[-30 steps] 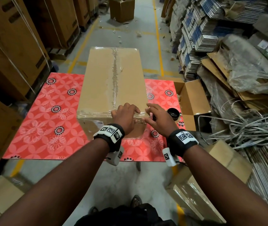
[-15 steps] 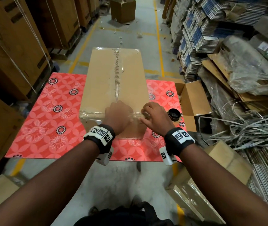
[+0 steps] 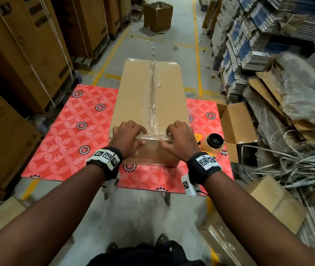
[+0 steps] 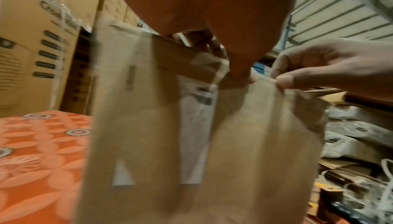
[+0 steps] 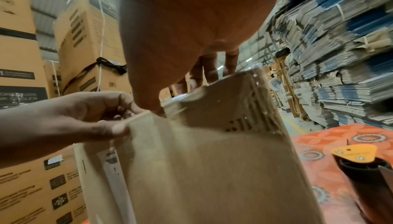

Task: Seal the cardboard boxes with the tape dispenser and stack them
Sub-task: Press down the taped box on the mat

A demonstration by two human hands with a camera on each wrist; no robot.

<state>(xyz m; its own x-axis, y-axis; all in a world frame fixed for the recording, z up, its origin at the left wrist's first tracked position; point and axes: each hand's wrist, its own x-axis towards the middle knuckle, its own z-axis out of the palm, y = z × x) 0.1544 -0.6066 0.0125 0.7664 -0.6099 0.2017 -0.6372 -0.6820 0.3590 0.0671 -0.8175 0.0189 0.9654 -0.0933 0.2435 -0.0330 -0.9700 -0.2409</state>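
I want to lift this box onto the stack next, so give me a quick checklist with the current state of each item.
1. Top seam taped end to end: ok, clear tape runs the length of the cardboard box.
2. Near edge tape pressed down: cannot tell; the left hand and right hand lie over it, thumbs on the front face.
3. Both hands free of tools: ok, neither holds anything.
4. Tape dispenser out of the way: ok, it lies on the table right of the box.
5. Box fully on the table: not ok, its far end overhangs the table's far edge.
6. Stack spot ready: cannot tell.
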